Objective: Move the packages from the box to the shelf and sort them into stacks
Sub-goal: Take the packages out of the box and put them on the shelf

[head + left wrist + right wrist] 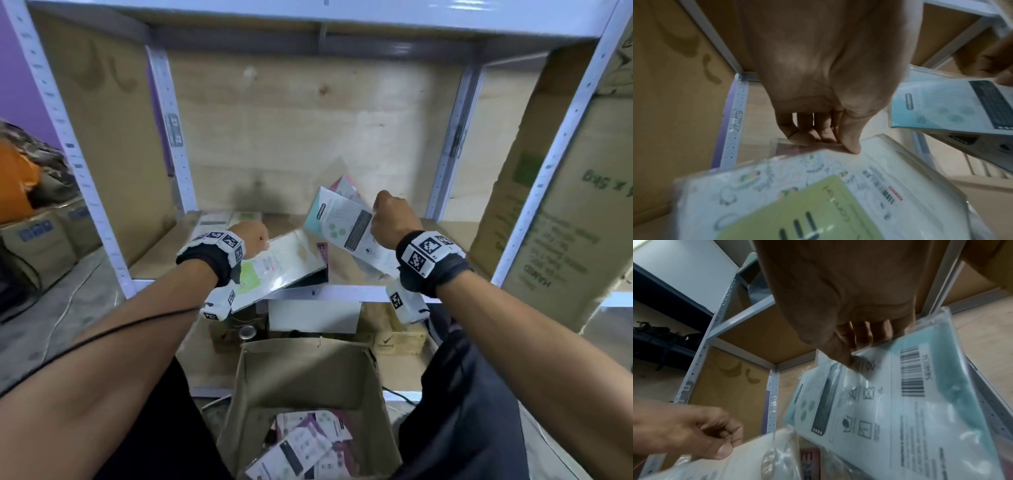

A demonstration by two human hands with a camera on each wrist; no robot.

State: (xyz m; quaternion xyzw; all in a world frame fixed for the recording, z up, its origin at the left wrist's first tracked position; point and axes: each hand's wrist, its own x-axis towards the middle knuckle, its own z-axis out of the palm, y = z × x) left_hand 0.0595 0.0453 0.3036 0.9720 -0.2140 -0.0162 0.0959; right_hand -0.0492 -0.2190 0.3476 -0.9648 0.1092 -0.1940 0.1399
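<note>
Fingers of your left hand (252, 237) curl under a flat plastic-wrapped package with a lime-green panel and barcode (279, 267), thumb (851, 142) pressed on top, pinching its far edge; the package tilts over the front lip of the wooden shelf board in the white metal rack (164, 253). Your right hand (394, 219) pinches a clear-bagged pale-teal package printed with a dark strip and three green dots (342, 226), thumb on the face and fingers (865, 334) behind, holding it raised and slanted above the shelf, well apart from the board. A pink-edged package (346, 188) shows just behind the teal one; whether you grip it too cannot be told. At the shelf's back left, a few pale packages (229, 217) lie flat side by side. Below you, the open brown cardboard box (308, 377) holds a loose heap of more bagged packages (308, 448). A tall printed cardboard carton (561, 219) stands to the right of the rack.
</note>
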